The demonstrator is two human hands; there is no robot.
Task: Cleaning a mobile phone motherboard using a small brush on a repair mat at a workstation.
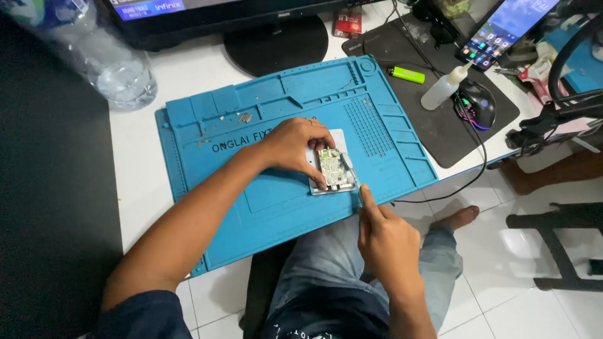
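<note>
So I've got the opened phone [331,171] lying back-up near the front edge of my blue repair mat [276,201], circuit board showing. My left hand [295,145] is pressed down on it, fingers [320,182] curled over its left side to keep it from sliding. My right hand [384,235] has its fingers pinched shut around a thin screwdriver [350,172], tip on the board's right edge. Looks like I'm mid-unscrewing; I'd say the next bit needs a steady, straight push. A loose small part [245,117] sits in the mat's back trays.
</note>
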